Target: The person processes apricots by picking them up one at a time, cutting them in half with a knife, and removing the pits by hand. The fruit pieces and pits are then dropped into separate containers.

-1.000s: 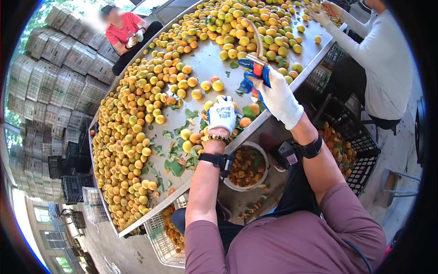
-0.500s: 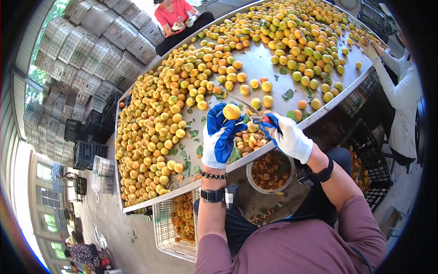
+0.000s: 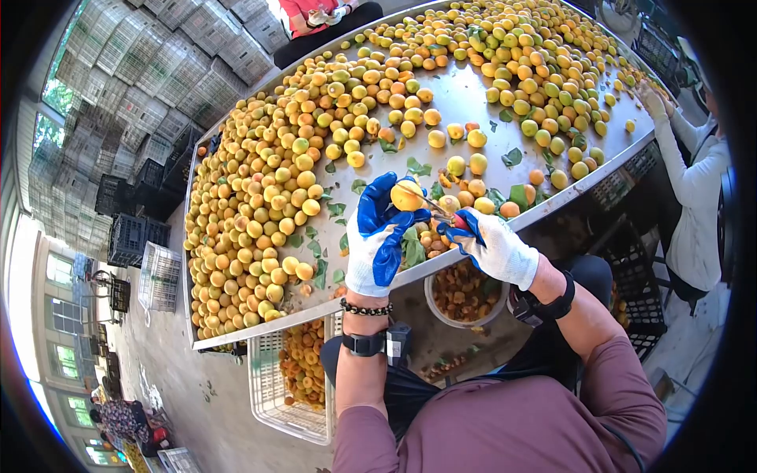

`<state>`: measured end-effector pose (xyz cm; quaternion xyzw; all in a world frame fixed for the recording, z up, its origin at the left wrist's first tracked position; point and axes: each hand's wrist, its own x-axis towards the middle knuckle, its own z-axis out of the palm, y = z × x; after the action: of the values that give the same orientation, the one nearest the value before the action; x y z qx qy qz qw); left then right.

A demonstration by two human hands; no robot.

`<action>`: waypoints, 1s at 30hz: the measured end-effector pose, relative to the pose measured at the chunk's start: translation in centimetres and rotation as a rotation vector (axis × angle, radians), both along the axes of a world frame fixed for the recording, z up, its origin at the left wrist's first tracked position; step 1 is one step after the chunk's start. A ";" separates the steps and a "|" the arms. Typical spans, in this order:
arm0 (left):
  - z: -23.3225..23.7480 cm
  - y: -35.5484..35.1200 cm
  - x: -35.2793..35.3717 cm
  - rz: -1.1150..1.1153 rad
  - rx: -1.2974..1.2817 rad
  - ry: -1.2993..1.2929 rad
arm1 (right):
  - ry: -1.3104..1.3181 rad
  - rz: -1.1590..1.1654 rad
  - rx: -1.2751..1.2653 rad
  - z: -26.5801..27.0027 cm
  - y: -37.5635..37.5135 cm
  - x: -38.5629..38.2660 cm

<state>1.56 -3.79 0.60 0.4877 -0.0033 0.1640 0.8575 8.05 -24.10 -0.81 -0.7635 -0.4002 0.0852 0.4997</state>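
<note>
- Smooth, round yellow-orange fruit [image 3: 406, 195] up in the gloved left hand [image 3: 374, 248], just over the near side of a broad grey sheet-metal table [image 3: 457, 101].
- White knit fabric on the back and cuff of that glove, shiny blue rubbery coating over palm and fingers. Fingers curled in and clamped on the fruit.
- Matching white-and-blue glove on the right hand [image 3: 501, 248], fingers clamped on a slim metal knife with a red handle [image 3: 460, 223]. Blade angled toward the fruit.
- String of dark round beads [image 3: 365, 308] on the left wrist, plus a black strap [image 3: 367, 344].
- Thin raised rim round the table, big heap of yellow, orange and greenish fruit [image 3: 260, 189] on top, floppy green leaves [image 3: 512, 158] scattered about.
- Below the edge: round white tub [image 3: 430, 298] and slatted white plastic crate [image 3: 264, 394], both with orange fruit bits inside. Concrete floor [image 3: 205, 418], pretty scuffed.
- Tall wall of grey slatted crates [image 3: 154, 67] off to the left.
- Seated person in a red top [image 3: 300, 12], cut off by the upper edge. Person in white sleeves [image 3: 698, 197] partly lost in the dark lens border.
- Can't tell whether the blade is in the skin or just against it. Right fingertips mostly hidden too.
</note>
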 end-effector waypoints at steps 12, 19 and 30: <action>0.2 0.1 -0.4 0.131 0.506 -0.109 | -0.069 -0.008 -0.054 0.2 0.6 -0.5; 0.6 -0.6 -0.6 0.195 0.587 -0.032 | -0.105 -0.034 -0.110 0.8 0.7 -0.6; -1.5 -2.2 0.4 -0.178 -0.290 -0.035 | -0.110 -0.043 -0.065 0.1 1.1 -0.6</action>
<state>2.00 -5.96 -0.91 0.3539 -0.0379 0.0946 0.9297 7.42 -23.00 -0.76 -0.7912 -0.4076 0.0454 0.4535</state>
